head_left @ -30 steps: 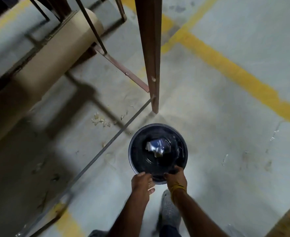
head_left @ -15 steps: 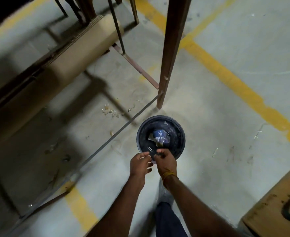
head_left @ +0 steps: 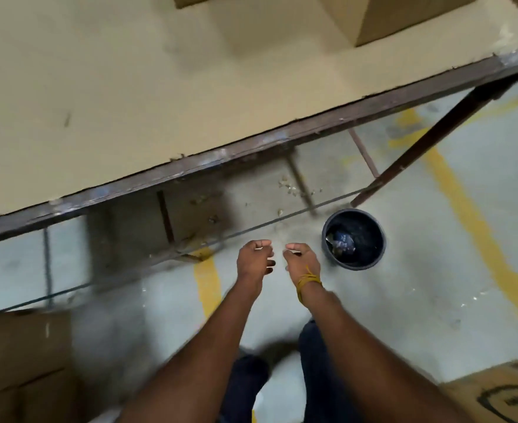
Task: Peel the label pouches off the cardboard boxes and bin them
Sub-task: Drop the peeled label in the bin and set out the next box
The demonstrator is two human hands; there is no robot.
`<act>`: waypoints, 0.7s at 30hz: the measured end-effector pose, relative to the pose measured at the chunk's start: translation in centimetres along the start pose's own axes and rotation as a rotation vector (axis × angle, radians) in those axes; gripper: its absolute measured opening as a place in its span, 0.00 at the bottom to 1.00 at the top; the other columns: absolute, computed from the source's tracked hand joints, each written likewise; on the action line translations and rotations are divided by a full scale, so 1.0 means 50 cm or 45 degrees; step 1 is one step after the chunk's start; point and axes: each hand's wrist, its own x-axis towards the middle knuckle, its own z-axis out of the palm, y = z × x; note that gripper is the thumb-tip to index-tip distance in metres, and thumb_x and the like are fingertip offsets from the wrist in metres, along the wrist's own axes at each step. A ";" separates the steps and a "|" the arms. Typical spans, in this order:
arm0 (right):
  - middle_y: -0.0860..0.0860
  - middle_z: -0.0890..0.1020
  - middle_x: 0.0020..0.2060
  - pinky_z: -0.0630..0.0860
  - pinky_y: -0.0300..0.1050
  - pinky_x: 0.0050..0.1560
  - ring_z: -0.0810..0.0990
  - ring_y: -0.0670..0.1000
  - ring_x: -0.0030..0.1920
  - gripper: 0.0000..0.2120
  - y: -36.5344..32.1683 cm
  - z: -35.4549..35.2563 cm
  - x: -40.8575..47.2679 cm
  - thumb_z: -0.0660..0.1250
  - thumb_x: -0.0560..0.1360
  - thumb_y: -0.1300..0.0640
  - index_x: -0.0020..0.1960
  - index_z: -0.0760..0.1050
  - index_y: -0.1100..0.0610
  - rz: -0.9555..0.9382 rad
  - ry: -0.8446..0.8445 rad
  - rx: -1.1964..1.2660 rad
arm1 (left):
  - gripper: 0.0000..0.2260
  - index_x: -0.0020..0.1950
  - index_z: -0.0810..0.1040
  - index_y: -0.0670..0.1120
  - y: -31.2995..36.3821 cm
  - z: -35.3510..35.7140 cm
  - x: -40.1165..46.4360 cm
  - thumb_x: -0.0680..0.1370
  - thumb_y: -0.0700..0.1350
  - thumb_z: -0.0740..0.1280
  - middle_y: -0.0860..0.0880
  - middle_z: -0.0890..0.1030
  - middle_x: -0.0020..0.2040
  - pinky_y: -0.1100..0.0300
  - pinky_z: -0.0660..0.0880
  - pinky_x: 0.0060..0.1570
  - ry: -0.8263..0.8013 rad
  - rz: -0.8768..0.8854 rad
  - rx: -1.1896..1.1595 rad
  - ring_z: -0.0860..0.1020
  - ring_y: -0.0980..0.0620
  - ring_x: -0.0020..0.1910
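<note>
A tan tabletop (head_left: 114, 87) with a dark metal edge fills the upper left. Grey concrete floor (head_left: 419, 285) below carries yellow lines (head_left: 477, 224).

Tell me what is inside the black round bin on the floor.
Inside the black round plastic bin lies a crumpled clear pouch with blue print. Anything beneath it, and the bin's dark bottom, cannot be made out.

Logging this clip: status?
Both hands, left and right, empty, loosely curled. Crumpled pouch in bin. Table ahead.
</note>
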 end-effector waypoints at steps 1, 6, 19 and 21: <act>0.54 0.84 0.46 0.79 0.50 0.53 0.83 0.59 0.47 0.06 -0.014 0.027 -0.045 0.68 0.75 0.59 0.47 0.78 0.48 -0.026 -0.032 -0.025 | 0.05 0.50 0.79 0.47 0.006 -0.049 -0.030 0.79 0.39 0.65 0.45 0.81 0.42 0.58 0.76 0.38 0.030 0.012 -0.046 0.79 0.48 0.34; 0.52 0.84 0.48 0.78 0.52 0.57 0.83 0.58 0.49 0.05 -0.072 0.170 -0.249 0.68 0.75 0.58 0.48 0.78 0.48 -0.189 -0.242 -0.207 | 0.06 0.48 0.78 0.48 0.008 -0.281 -0.167 0.79 0.38 0.65 0.46 0.81 0.42 0.59 0.74 0.36 0.171 0.067 -0.291 0.78 0.48 0.33; 0.53 0.84 0.44 0.80 0.52 0.49 0.83 0.56 0.45 0.07 -0.188 0.499 -0.545 0.71 0.72 0.59 0.42 0.78 0.47 -0.740 -0.776 -0.711 | 0.07 0.48 0.79 0.49 -0.045 -0.750 -0.371 0.80 0.38 0.65 0.50 0.80 0.40 0.67 0.70 0.27 0.880 0.268 -0.554 0.75 0.54 0.32; 0.51 0.83 0.42 0.80 0.52 0.48 0.82 0.56 0.43 0.08 -0.227 0.547 -0.589 0.71 0.73 0.61 0.44 0.79 0.48 -0.834 -0.834 -0.738 | 0.06 0.47 0.79 0.50 -0.045 -0.802 -0.382 0.79 0.39 0.67 0.51 0.82 0.41 0.65 0.72 0.32 0.991 0.273 -0.540 0.77 0.53 0.35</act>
